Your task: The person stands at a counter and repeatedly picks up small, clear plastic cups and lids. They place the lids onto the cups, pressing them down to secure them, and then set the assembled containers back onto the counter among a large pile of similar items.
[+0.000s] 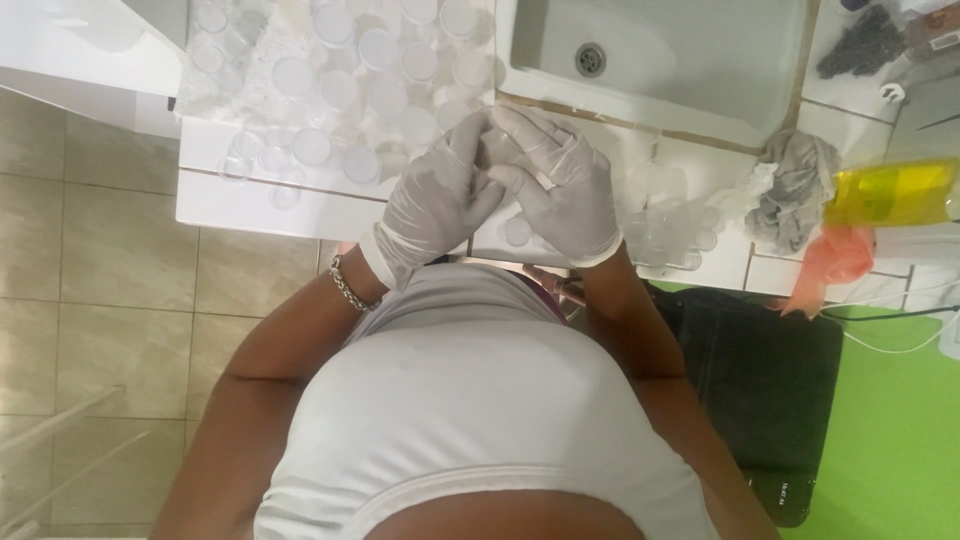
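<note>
Both my hands wear white gloves and meet over the white tiled counter (240,200), just in front of the sink. My left hand (435,200), with a metal bracelet at its wrist, presses against my right hand (565,190). Between the fingertips sits a small clear plastic cup (500,148), gripped from both sides and mostly hidden by the fingers. Several small clear round cups and lids (340,90) lie spread on a white cloth to the left of my hands. Another cluster of clear cups (670,235) stands to the right of my right hand.
A white sink (700,60) with a drain lies beyond my hands. At the right are a grey rag (800,180), a yellow bottle (890,195), an orange-pink cloth (835,262) and a dark scouring pad (865,42). A black mat (770,390) lies on the floor.
</note>
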